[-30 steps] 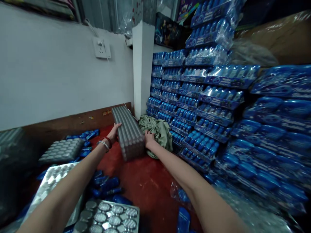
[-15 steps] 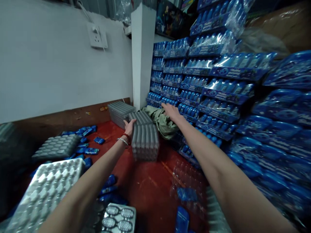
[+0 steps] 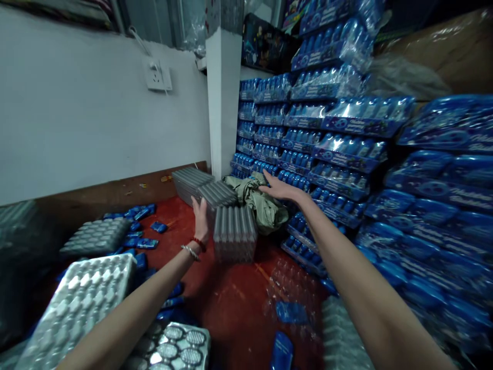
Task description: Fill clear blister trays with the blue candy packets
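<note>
While your left hand point(image 3: 201, 221), nearer, hovers splayed just left of the front tray stack point(image 3: 235, 234) | it sits on the red surface point(image 3: 234, 298), ridged away from you | your right hand point(image 3: 279, 188), loosely spread, hangs over green cloth point(image 3: 265, 209)

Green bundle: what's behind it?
Blue packs show above the green bundle and past its right side; the white pillar rises beyond its left end. Whatever its folds and the right hand cover can't be seen.

white wall point(image 3: 77, 113) | 1 socket point(image 3: 156, 78) | white pillar point(image 3: 229, 103) | brown board point(image 3: 111, 194) | red surface point(image 3: 231, 308) | dim light
</note>
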